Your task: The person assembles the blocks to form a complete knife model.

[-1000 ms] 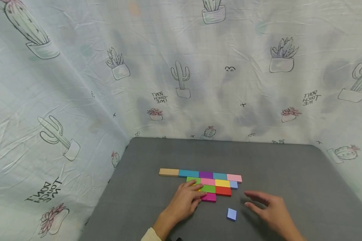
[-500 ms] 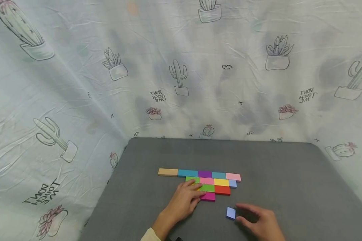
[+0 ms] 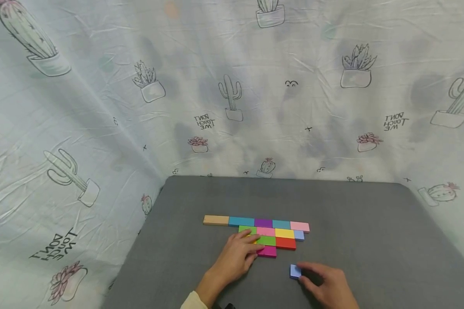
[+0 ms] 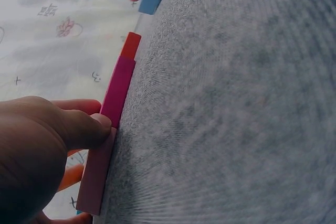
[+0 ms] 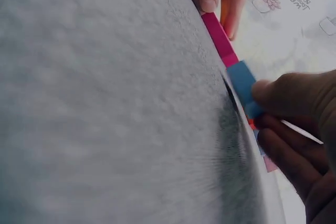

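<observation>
In the head view my right hand (image 3: 326, 283) pinches a small light-blue block (image 3: 294, 271) between thumb and fingertips, in front of the rows of blocks. The right wrist view shows the thumb on this blue block's near face (image 5: 241, 82); I cannot tell whether it is off the table. My left hand (image 3: 233, 257) rests with spread fingers over the left part of the front rows, hiding some blocks. Its thumb touches the seam between the magenta block (image 4: 118, 87) and a dull pink block (image 4: 97, 177) in the left wrist view. Beside its fingers lie green (image 3: 266, 240) and red (image 3: 286, 243) blocks.
The back row runs from a wooden-coloured block (image 3: 215, 220) to a pink block (image 3: 300, 226) on the right. A yellow block (image 3: 284, 233) and another light-blue block (image 3: 299, 235) lie before it. Cactus-printed cloth (image 3: 270, 120) surrounds the grey table (image 3: 355, 223).
My right hand has come leftward and down to the loose light-blue block and now pinches it. The left hand stays on the rows.
</observation>
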Tool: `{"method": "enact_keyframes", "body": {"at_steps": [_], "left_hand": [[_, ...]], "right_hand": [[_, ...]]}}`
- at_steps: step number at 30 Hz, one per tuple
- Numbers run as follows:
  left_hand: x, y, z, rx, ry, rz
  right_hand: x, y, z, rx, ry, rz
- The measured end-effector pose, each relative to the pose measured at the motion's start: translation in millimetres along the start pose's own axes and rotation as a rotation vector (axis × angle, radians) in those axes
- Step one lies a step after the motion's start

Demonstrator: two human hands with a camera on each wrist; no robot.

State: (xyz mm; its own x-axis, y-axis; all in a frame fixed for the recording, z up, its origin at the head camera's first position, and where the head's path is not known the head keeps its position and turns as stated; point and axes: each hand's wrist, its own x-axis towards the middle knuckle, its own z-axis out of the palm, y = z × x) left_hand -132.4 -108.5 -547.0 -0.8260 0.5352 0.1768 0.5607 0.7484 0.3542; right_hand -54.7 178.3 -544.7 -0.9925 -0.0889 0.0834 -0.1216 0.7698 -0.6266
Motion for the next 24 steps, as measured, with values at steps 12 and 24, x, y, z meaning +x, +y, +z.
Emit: {"method": "enact_keyframes", "body": {"at_steps": [12,24], "left_hand": [[-1.0,0.9,-1.1,0.006,-0.001,-0.005],[-1.3,-1.5,-1.3,0.008,0.007,0.014]], "right_hand": [[24.5,-15.7,-3.6,-0.021,0.077,-0.079],[48.1,-11.2,12.9,-0.074,0.073,-0.371]]}}
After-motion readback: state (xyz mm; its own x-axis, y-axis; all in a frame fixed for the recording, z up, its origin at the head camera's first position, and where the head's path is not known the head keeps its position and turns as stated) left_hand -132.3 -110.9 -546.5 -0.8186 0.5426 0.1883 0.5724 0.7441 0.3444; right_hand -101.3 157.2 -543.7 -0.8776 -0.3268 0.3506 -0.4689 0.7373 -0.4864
